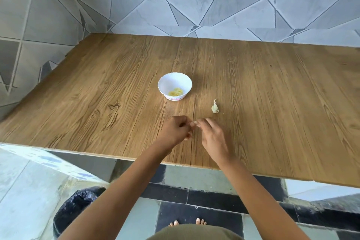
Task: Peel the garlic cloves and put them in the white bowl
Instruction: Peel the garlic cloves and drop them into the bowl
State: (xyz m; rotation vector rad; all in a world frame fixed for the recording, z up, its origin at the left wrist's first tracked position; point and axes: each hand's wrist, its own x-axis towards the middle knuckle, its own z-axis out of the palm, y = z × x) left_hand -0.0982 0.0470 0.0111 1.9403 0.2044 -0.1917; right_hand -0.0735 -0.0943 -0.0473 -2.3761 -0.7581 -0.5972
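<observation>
Grey tiled wall, wooden worktop: you're mid-peel on one garlic clove, and the task looks partly done.

Your left hand and right hand meet near the front edge. The fingers of both are curled in narrow and pinch a small pale piece between them. It's mostly hidden, so how much skin is off can't be told. The white bowl sits further back toward the wall, well apart from your hands, with a few yellowish peeled cloves already at the bottom. One unpeeled clove lies on the worktop right of the bowl, untouched. Left to do, as I judge it: finish this one, drop it in, then peel that last one. A black bin bag sits on the floor at lower left.
</observation>
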